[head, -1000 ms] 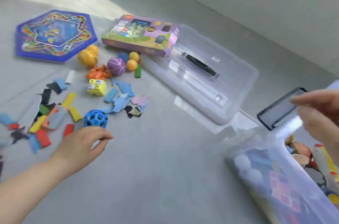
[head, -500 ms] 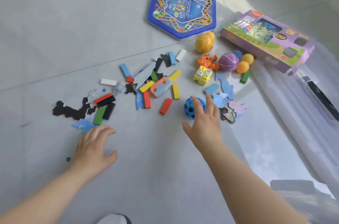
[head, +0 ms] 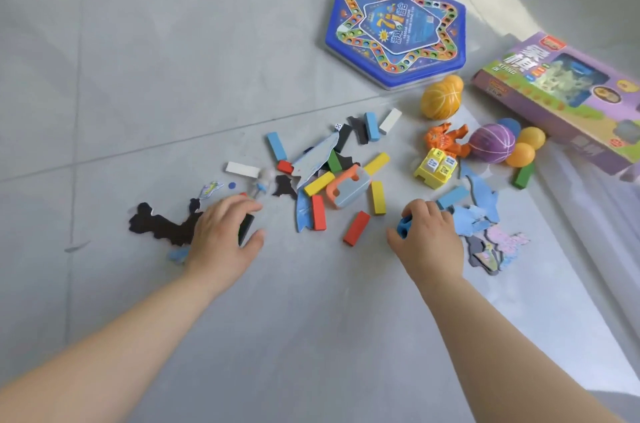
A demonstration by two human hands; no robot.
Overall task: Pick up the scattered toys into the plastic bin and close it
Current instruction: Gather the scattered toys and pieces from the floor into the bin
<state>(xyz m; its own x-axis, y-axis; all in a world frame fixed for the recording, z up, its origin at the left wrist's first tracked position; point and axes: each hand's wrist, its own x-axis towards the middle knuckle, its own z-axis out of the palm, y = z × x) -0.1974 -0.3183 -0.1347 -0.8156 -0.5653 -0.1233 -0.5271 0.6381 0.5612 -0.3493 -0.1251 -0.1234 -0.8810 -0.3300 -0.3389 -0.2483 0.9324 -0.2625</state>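
Toys lie scattered on the grey floor: coloured wooden blocks such as a red block (head: pixel 356 228), a black puzzle piece (head: pixel 159 225), blue puzzle pieces (head: pixel 483 206), a yellow toy brick (head: pixel 434 168), an orange figure (head: pixel 446 140), a purple ball (head: pixel 491 143) and an orange ball (head: pixel 441 100). My left hand (head: pixel 221 239) curls over a black block (head: pixel 246 228), fingers above it and thumb beside it. My right hand (head: pixel 429 242) closes around a blue holed ball (head: pixel 403 225), mostly hidden under the fingers. The plastic bin is out of view.
A blue hexagonal game board (head: pixel 394 31) lies at the back. A purple game box (head: pixel 561 93) rests at the right, partly on a clear plastic lid (head: pixel 595 214). Two small yellow balls (head: pixel 531 138) sit against the box.
The view swung from the bin to the toy pile. Both hands moved forward: the left onto the black block, the right down around the blue ball.
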